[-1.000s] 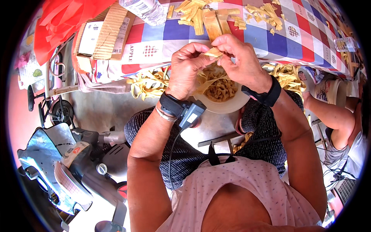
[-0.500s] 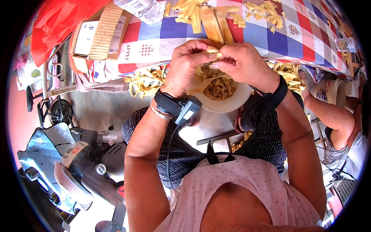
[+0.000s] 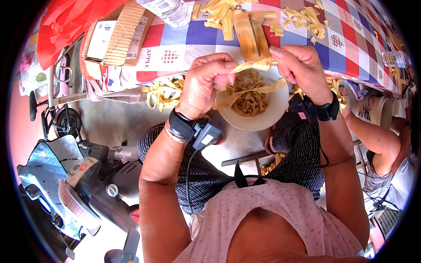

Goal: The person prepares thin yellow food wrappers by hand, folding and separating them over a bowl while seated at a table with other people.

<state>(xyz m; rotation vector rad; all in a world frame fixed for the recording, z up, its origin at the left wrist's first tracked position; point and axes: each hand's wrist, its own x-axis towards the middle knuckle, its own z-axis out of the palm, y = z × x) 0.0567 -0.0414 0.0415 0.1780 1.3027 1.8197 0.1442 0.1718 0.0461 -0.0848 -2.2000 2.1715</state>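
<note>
The left hand [image 3: 206, 83] is curled nearly shut, its thumb and fingertips pinching one end of a pale yellow, ribbon-like strip of dried leaf [image 3: 250, 90]; the right hand [image 3: 300, 65] is likewise closed in a pinch on the other end, fingers bent over it, so the strip stretches between the two hands and sags in a loose curve just above a round, cream-coloured bowl [image 3: 256, 118]. The bowl sits in the person's lap, on a dark speckled skirt [image 3: 206, 171], and holds a heap of shorter curled yellow pieces [image 3: 247, 96]. Each wrist carries a black strap with a small dark device — the left one's device [image 3: 206, 133] trails a thin black cable down toward the chest. Just beyond the hands runs the edge of a table covered with a red, blue and white chequered cloth [image 3: 351, 48], where more yellow strips lie scattered beside two upright pale wooden blocks [image 3: 252, 30]. Farther left on the table lie a flat brown corrugated cardboard box [image 3: 118, 35] and a clear plastic bottle [image 3: 169, 8]. Under the table edge hangs a tangle of yellow strips [image 3: 164, 94]. At lower left stands a grey scooter [image 3: 74, 175]; at the right edge another person's bare arm [image 3: 377, 136] shows.
</note>
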